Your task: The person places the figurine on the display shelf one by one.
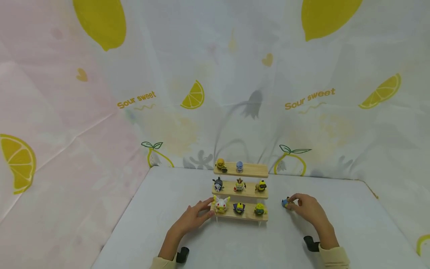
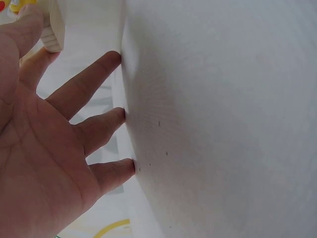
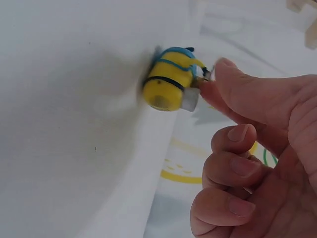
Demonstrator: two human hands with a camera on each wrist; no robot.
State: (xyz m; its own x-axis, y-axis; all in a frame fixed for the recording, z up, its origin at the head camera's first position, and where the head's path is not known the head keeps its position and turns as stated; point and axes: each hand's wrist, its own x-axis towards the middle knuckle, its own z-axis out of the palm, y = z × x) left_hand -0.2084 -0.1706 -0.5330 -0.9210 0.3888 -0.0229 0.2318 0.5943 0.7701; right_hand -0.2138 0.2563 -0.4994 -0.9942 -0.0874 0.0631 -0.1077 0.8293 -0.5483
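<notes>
My right hand (image 1: 310,211) pinches a small yellow-and-blue minion figurine (image 3: 168,82) between thumb and index finger, right of the shelf. In the right wrist view the figurine is close against the white tabletop, and the other three fingers curl toward the palm. My left hand (image 1: 193,218) is at the left end of the three-step wooden shelf (image 1: 248,215). Its thumb and index finger touch the end of the lowest board (image 2: 53,29), while the other fingers spread with their tips on the tabletop. Beside those fingers sits a white figurine with yellow ears (image 1: 221,204).
Two figurines stand on the top step, including a blue one (image 1: 239,166). The middle step bears three, among them a dark-hooded one (image 1: 218,184). A purple-caped figurine (image 1: 239,208) and a green-goggled one (image 1: 259,209) share the lowest step. Behind hangs a lemon-print cloth (image 1: 235,127).
</notes>
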